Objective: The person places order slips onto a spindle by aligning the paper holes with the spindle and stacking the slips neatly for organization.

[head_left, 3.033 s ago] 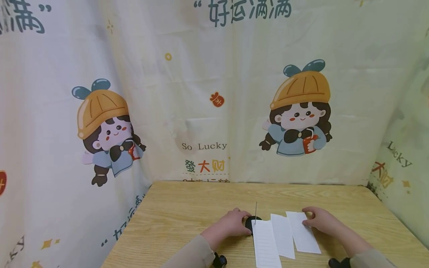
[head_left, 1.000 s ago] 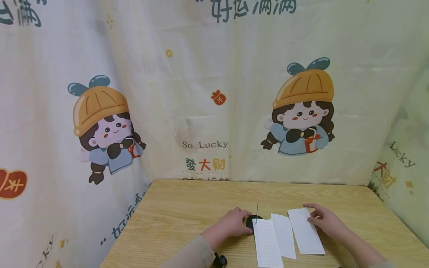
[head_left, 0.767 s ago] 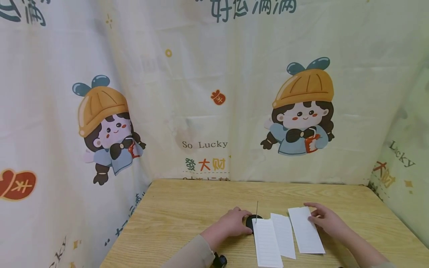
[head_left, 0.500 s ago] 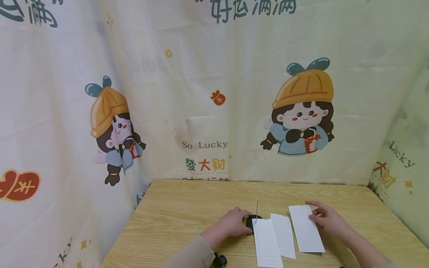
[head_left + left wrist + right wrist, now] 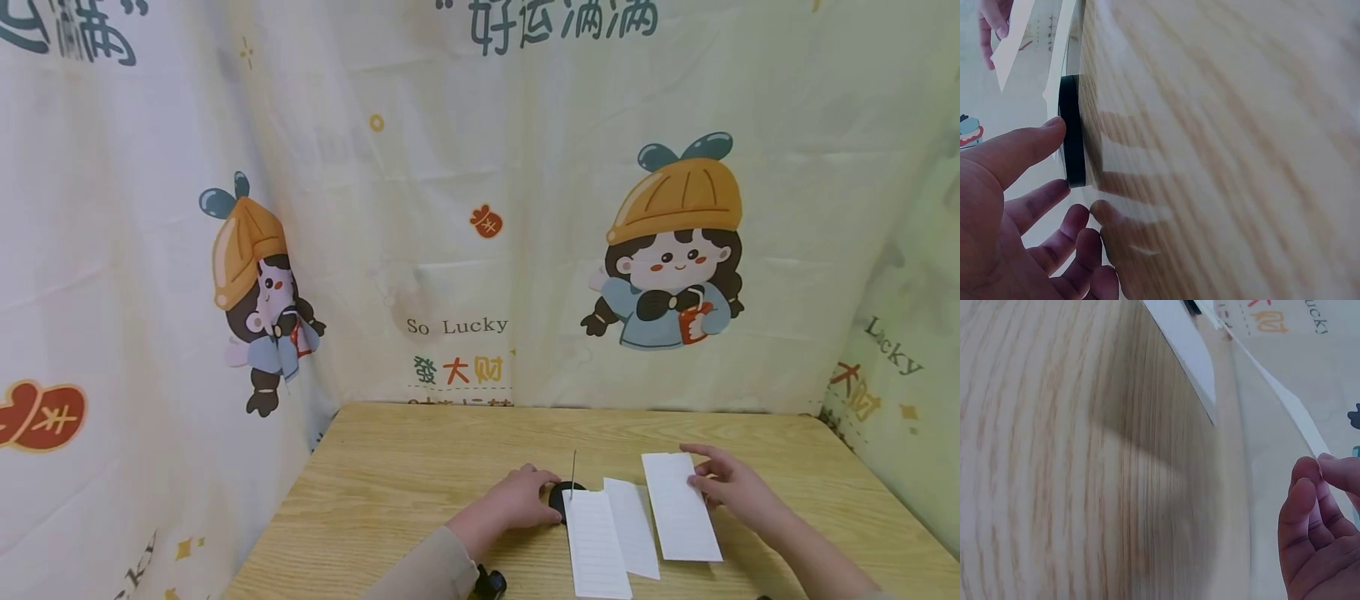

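Note:
A bill spike has a round black base (image 5: 557,498) and a thin upright metal pin (image 5: 573,468). My left hand (image 5: 517,500) holds that base at its left edge, thumb and index finger against its rim in the left wrist view. From the base a lined white slip (image 5: 598,546) hangs toward me, its top end overlapping the black disc by the foot of the pin. Beside it lies a middle slip (image 5: 633,533). Another white paper slip (image 5: 681,510) is pinched at its right edge between thumb and fingers of my right hand (image 5: 738,496), raised off the table in the right wrist view.
The wooden table (image 5: 420,450) runs back to a printed curtain (image 5: 442,275), which also hangs along the left and right sides. A small black object (image 5: 491,582) sits at my left wrist.
My right hand has lifted its slip from the table and moved it slightly back, away from me. The left hand has stayed on the spike's base. The left curtain has shifted its folds.

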The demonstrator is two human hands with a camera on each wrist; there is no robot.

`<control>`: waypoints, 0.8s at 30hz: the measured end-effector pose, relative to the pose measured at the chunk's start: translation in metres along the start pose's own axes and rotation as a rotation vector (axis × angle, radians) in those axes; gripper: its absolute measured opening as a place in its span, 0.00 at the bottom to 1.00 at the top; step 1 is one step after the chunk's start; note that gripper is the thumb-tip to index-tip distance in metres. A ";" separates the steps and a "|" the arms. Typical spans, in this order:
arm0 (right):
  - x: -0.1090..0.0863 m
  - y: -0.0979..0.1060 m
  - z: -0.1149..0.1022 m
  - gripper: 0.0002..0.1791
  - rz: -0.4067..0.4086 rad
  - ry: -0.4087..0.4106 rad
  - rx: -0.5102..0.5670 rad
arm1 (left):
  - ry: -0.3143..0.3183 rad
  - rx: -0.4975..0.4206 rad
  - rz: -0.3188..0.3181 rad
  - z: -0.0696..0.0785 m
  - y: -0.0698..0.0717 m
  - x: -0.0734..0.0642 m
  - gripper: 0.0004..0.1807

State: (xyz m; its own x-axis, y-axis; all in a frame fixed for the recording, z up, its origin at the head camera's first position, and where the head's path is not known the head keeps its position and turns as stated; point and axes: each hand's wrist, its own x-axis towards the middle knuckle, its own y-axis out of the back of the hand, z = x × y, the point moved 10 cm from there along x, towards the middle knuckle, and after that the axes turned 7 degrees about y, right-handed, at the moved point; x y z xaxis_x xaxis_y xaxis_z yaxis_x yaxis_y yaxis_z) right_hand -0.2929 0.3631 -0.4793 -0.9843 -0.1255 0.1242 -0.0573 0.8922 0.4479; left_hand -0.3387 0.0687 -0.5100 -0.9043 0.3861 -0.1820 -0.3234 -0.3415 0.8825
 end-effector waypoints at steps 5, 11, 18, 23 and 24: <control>0.000 -0.004 0.000 0.33 0.002 0.026 -0.003 | -0.004 -0.024 0.003 -0.001 0.002 -0.002 0.28; 0.002 -0.010 -0.001 0.34 0.000 0.009 0.024 | -0.004 -0.060 0.021 -0.003 0.005 -0.002 0.25; 0.002 -0.018 -0.013 0.34 -0.009 0.037 0.033 | 0.000 -0.083 0.039 -0.005 0.008 -0.002 0.22; 0.003 -0.022 -0.017 0.34 -0.012 0.038 0.045 | 0.001 -0.114 0.058 -0.002 0.016 -0.008 0.21; 0.003 -0.024 -0.017 0.34 -0.015 0.039 0.047 | 0.002 -0.121 0.065 -0.002 0.018 -0.009 0.21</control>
State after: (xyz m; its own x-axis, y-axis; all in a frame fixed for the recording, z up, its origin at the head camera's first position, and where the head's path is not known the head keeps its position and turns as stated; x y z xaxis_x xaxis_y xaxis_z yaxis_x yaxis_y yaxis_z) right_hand -0.2913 0.3340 -0.4742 -0.9760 -0.1548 0.1532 -0.0802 0.9094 0.4082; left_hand -0.3367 0.0576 -0.4934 -0.9251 0.3580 -0.1268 -0.2948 -0.4664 0.8340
